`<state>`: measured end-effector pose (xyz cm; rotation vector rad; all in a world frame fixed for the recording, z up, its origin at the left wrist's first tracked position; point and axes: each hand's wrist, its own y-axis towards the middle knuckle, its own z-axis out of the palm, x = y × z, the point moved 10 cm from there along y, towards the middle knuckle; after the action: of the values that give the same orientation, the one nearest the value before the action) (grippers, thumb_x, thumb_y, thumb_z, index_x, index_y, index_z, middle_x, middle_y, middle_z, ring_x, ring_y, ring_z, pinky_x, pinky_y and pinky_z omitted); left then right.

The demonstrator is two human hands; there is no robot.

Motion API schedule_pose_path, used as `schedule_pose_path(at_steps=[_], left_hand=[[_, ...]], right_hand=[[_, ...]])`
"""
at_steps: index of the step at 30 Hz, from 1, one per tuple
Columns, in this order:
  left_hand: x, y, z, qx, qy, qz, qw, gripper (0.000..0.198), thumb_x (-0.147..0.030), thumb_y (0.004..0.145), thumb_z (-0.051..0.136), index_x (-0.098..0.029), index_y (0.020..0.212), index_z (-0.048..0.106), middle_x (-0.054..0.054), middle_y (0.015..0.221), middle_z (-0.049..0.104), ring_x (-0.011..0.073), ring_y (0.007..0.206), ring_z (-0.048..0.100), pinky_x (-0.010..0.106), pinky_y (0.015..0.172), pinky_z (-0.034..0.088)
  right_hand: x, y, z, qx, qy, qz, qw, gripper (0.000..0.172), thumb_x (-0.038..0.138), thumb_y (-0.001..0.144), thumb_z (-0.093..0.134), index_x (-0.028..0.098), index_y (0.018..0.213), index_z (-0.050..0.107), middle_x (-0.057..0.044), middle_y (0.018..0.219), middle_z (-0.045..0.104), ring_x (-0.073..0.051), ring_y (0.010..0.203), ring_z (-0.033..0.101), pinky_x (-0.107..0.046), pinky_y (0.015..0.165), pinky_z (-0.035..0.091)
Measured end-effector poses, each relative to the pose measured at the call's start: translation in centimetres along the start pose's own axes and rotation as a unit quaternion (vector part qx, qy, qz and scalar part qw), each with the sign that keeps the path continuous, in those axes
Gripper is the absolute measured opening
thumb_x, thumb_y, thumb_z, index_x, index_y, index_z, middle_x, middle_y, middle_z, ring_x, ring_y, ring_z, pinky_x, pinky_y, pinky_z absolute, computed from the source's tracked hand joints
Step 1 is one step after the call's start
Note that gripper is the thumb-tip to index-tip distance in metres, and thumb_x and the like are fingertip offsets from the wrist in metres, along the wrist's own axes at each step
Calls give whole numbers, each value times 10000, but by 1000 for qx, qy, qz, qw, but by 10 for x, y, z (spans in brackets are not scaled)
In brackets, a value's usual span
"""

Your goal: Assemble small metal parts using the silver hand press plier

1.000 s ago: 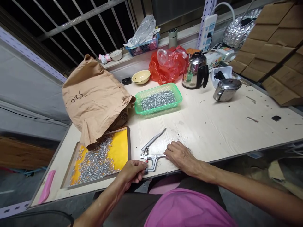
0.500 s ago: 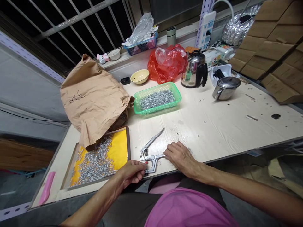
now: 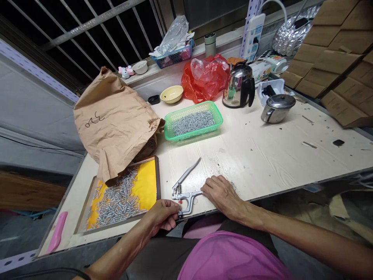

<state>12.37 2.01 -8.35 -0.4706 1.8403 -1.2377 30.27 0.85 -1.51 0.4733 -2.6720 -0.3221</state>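
while the right hand (image 3: pixel 221 194) is curled over the end of the fixed handle (image 3: pixel 196 193), a little right of centre at the bottom of the frame, the left hand (image 3: pixel 163 214) has thumb and finger together at the jaws of a silver hand press (image 3: pixel 189 195); whether a small part is pinched there cannot be made out. the press lies between the two hands, near the front edge of the table (image 3: pixel 253 163), its long axis running almost level across the frame, jaw end to the left hand, handle end to the right. its lever (image 3: pixel 188 172) stands away from the handle, slanting toward the upper right and touched by neither hand.

just left of the left hand, a shallow tray (image 3: pixel 157 175) with a yellow lining (image 3: pixel 148 182) holds a loose spread of small metal pieces (image 3: pixel 118 204). a brown paper bag (image 3: pixel 116 124) leans over the tray's upper edge at mid left. farther off, near the centre of the frame, a green basket (image 3: pixel 195 135) contains many similar pieces (image 3: pixel 192 122). beyond it stand a yellow bowl (image 3: pixel 171 94) and a steel kettle (image 3: pixel 236 87) with a red plastic bag (image 3: pixel 202 81) between, and at the top a blue basket (image 3: pixel 175 57) holds papers (image 3: pixel 159 51) and clear plastic (image 3: pixel 175 37).
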Motion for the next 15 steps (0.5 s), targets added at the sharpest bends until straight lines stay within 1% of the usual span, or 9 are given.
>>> schedule_pose_path(at_steps=[5,7,8,9,10,11,12,13,15], left_hand=[[-3,0,-1,13,13,-7,1000,499,-500,429,804,-138,676,567,-52,461,571,51,332,495,142,327,357],[-2,0,0,15,12,-5,1000,511,-512,426,804,-136,680,569,-52,461,572,51,335,495,141,328,360],[-1,0,0,16,11,-5,1000,514,-514,427,804,-135,683,570,-52,462,573,51,336,497,139,327,359],[-1,-1,1,17,11,-5,1000,515,-515,428,805,-134,684,571,-52,463,573,51,336,497,138,326,357],[0,0,1,17,11,-5,1000,513,-515,433,804,-133,683,570,-50,462,573,51,336,498,137,326,355],[0,0,1,18,12,-4,1000,509,-514,438,804,-132,678,568,-49,462,573,51,336,499,136,326,353],[0,0,1,18,13,-4,1000,505,-513,442,804,-132,675,566,-48,463,573,51,337,500,136,328,351],[1,0,1,18,12,-4,1000,502,-511,444,804,-132,672,565,-49,463,572,51,338,499,135,330,350],[1,0,1,17,9,-1,1000,498,-507,447,806,-133,671,563,-50,465,571,49,341,498,135,333,349]], right_hand=[[-1,-1,0,23,8,11,1000,161,168,911,470,182,791,576,-41,806,586,-178,762,476,-327,702,286],[-4,-1,2,50,23,13,998,107,232,896,515,178,837,586,-60,893,600,-194,840,497,-334,752,318],[-7,0,1,62,30,11,998,120,285,875,556,173,901,592,-84,996,597,-215,925,498,-350,801,331],[-10,2,1,71,34,8,997,237,342,841,603,165,997,585,-118,1131,562,-246,1038,473,-380,862,330],[-14,5,0,79,35,3,996,411,399,795,649,157,1113,552,-156,1271,482,-282,1158,410,-422,926,309],[-18,10,-1,86,35,-6,996,601,450,743,689,149,1224,491,-187,1380,371,-316,1257,315,-468,981,267],[-21,15,-1,96,34,-17,995,774,496,691,717,143,1310,415,-208,1446,264,-341,1321,214,-508,1019,215],[-24,21,0,112,36,-29,993,907,534,648,733,140,1367,346,-219,1477,188,-356,1354,134,-536,1041,169],[-29,32,7,158,42,-52,985,1043,591,597,734,135,1414,272,-227,1493,141,-371,1371,65,-560,1059,121]])
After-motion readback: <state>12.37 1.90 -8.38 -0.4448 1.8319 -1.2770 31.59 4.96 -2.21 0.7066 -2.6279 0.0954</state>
